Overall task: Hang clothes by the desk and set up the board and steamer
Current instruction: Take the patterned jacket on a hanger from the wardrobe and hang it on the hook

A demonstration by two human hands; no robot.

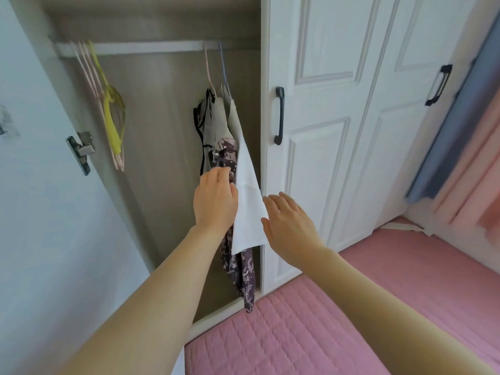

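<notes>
White garment hangs on the wardrobe rail, beside a patterned garment. My left hand rests against both, fingers relaxed; my right hand, fingers spread, touches the white hem. Pink bedding below.

Home bedroom. Open white panelled wardrobe with black bar handles fills the frame centre, clothes on hangers from its white rail at upper centre, pink quilted bed cover at lower right, pink and blue curtains at right edge.
</notes>
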